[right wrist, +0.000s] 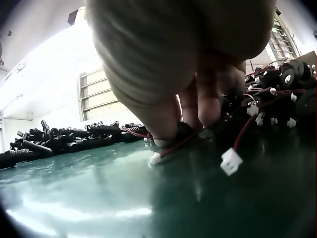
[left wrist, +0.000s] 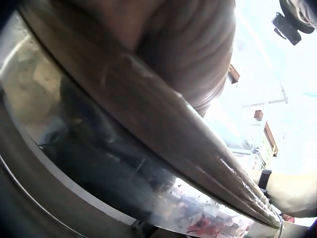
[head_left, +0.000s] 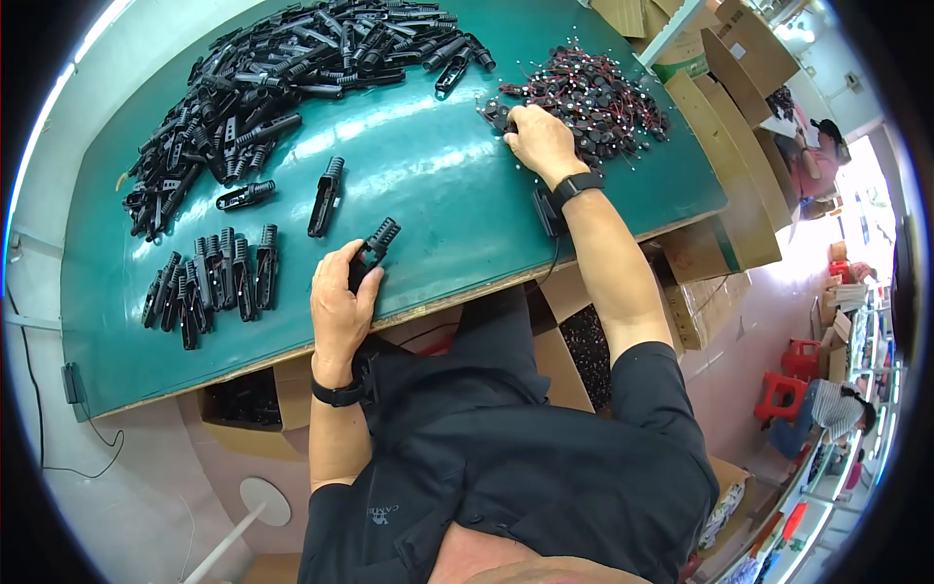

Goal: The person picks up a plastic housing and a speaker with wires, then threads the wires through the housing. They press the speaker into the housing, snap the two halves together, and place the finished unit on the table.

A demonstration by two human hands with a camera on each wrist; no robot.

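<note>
At the near edge of the table (head_left: 438,165), the left hand (head_left: 340,300) grips a black handle (head_left: 378,242), its ribbed end slanting toward the wire heap (head_left: 608,109). The right hand (head_left: 545,146) is nearer, fingers down at the heap's left side; I can't tell if they pinch anything.

The tabletop (head_left: 418,146) looks smooth and glossy, the black housings (head_left: 263,83) ribbed plastic, the boxes (head_left: 732,170) matt cardboard.

Dark short-sleeved shirt (head_left: 574,467) with a small pale chest logo (head_left: 379,517), dark trousers (head_left: 491,346), two black wristbands (head_left: 577,187)
</note>
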